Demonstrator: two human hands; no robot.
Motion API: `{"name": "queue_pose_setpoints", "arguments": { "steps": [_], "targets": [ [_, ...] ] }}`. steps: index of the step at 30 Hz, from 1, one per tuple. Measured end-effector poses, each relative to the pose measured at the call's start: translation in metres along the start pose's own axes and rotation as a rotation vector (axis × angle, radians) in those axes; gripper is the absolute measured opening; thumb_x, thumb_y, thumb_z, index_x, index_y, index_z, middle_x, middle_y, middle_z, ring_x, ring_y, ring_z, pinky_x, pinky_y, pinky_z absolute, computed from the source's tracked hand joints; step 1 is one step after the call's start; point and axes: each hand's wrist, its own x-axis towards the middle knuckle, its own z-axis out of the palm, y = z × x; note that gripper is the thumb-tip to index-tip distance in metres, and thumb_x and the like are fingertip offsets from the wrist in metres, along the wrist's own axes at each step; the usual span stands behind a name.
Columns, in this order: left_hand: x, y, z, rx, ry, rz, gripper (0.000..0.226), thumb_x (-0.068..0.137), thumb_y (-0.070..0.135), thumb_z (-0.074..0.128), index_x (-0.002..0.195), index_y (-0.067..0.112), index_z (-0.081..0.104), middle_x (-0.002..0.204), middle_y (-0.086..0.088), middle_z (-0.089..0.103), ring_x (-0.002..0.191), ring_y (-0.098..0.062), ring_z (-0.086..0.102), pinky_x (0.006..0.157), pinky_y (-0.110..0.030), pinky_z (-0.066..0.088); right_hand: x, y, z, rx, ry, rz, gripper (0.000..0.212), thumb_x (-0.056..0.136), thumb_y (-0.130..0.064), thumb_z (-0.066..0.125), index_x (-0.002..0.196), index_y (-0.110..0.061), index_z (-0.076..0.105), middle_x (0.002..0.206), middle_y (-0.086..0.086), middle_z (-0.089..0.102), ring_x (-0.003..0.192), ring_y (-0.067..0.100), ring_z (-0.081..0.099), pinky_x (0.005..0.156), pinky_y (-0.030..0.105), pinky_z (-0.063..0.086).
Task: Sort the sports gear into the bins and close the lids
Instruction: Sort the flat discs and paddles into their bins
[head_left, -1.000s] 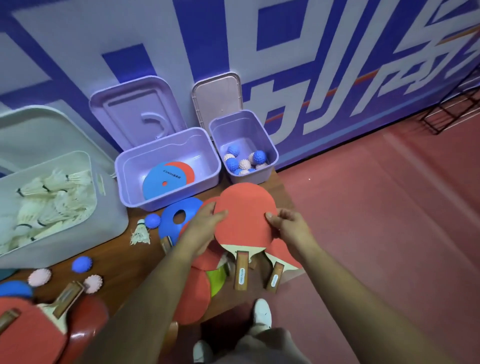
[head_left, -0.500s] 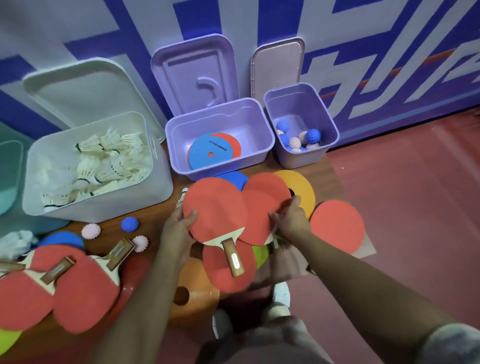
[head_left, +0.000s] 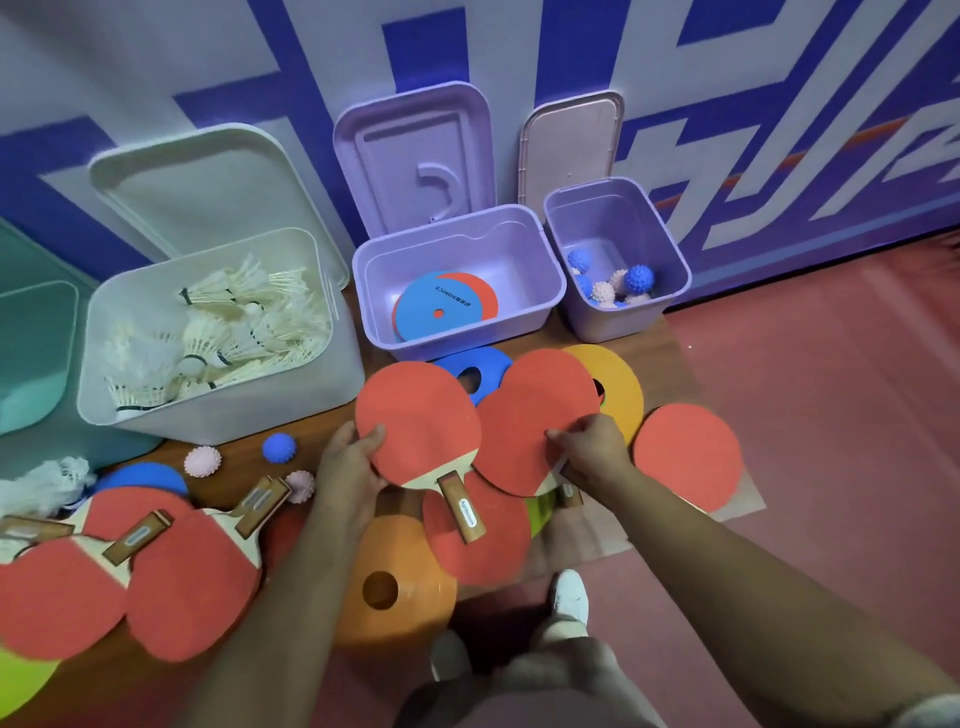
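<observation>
Two paddles (head_left: 418, 421) — now fanned apart, still held

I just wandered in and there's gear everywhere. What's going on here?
A person is sorting sports gear. The left hand grips the left red paddle, and the right hand pinches the right red paddle, which overlaps it. Three bins stand open with lids leaning on the wall: a white bin of shuttlecocks, a purple bin of flat discs and a small purple bin of spiky balls. Other paddles lie unsorted on the table.
</observation>
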Motion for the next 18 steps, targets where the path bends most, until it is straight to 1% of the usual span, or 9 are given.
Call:
{"name": "queue_pose_setpoints", "arguments": {
  "steps": [2,4,5,7,8,11,14,16,18],
  "targets": [
    [0.003,0.004,-0.008,-0.013,0.016,0.004,0.030,0.093,0.006,0.056,0.123,0.010,0.058,0.121,-0.011,0.065,0.111,-0.031,0.062,0.094,-0.057,0.049,-0.003,-0.003,-0.001,0.061,0.034,-0.053,0.035,0.076,-0.031,0.076,0.067,-0.012,0.048,0.064,0.006,0.053,0.065,0.028,0.055,0.063,0.042,0.050],
    [0.003,0.009,-0.017,-0.021,0.028,0.015,0.032,0.091,0.007,0.057,0.123,0.011,0.057,0.121,-0.011,0.065,0.112,-0.031,0.062,0.092,-0.057,0.049,-0.019,-0.016,-0.007,0.160,0.109,-0.087,0.032,0.073,-0.042,0.070,0.074,-0.013,0.055,0.072,0.009,0.061,0.070,0.033,0.062,0.068,0.047,0.056],
    [0.002,0.011,-0.023,-0.021,0.036,0.025,0.029,0.090,0.007,0.057,0.119,0.013,0.059,0.121,-0.010,0.066,0.111,-0.029,0.062,0.090,-0.055,0.051,-0.028,-0.023,-0.009,0.231,0.146,-0.116,0.032,0.075,-0.043,0.067,0.079,-0.013,0.058,0.076,0.010,0.064,0.073,0.034,0.064,0.069,0.048,0.056],
    [-0.003,0.015,-0.031,-0.007,0.042,0.046,0.022,0.090,0.008,0.056,0.110,0.017,0.061,0.118,-0.010,0.067,0.107,-0.027,0.063,0.083,-0.048,0.054,-0.047,-0.040,-0.009,0.372,0.157,-0.156,0.021,0.087,-0.029,0.065,0.089,-0.009,0.061,0.077,0.007,0.065,0.066,0.023,0.063,0.062,0.036,0.051],
    [-0.005,0.018,-0.035,0.001,0.030,0.054,0.021,0.090,0.007,0.056,0.108,0.018,0.061,0.117,-0.010,0.067,0.106,-0.028,0.064,0.081,-0.046,0.055,-0.059,-0.049,-0.005,0.430,0.129,-0.156,0.016,0.090,-0.024,0.064,0.092,-0.008,0.062,0.073,0.005,0.063,0.061,0.019,0.060,0.059,0.032,0.049],
    [-0.016,0.027,-0.046,-0.026,-0.079,0.066,0.019,0.093,0.007,0.055,0.109,0.016,0.059,0.119,-0.010,0.067,0.104,-0.024,0.065,0.082,-0.045,0.055,-0.091,-0.073,0.021,0.526,0.032,-0.131,0.020,0.091,-0.024,0.066,0.083,-0.007,0.057,0.062,0.006,0.057,0.052,0.019,0.056,0.057,0.038,0.049],
    [-0.030,0.038,-0.057,-0.126,-0.193,0.071,0.020,0.097,0.009,0.050,0.116,0.014,0.058,0.117,-0.009,0.068,0.100,-0.019,0.067,0.083,-0.044,0.055,-0.125,-0.092,0.052,0.528,-0.075,-0.103,0.021,0.093,-0.021,0.064,0.078,-0.010,0.053,0.055,0.006,0.052,0.039,0.013,0.050,0.045,0.025,0.042],
    [-0.039,0.046,-0.066,-0.206,-0.257,0.083,0.022,0.100,0.012,0.047,0.120,0.012,0.057,0.117,-0.009,0.069,0.101,-0.020,0.068,0.083,-0.044,0.056,-0.146,-0.105,0.071,0.524,-0.101,-0.122,0.018,0.092,-0.021,0.065,0.081,-0.007,0.059,0.064,0.008,0.059,0.048,0.015,0.055,0.048,0.025,0.045],
    [-0.046,0.054,-0.075,-0.277,-0.283,0.095,0.021,0.101,0.014,0.044,0.117,0.012,0.059,0.115,-0.009,0.070,0.100,-0.019,0.069,0.081,-0.043,0.058,-0.158,-0.115,0.086,0.495,-0.095,-0.150,0.025,0.088,-0.026,0.068,0.087,-0.002,0.063,0.077,0.014,0.068,0.064,0.023,0.063,0.062,0.037,0.055]
  ]
}}
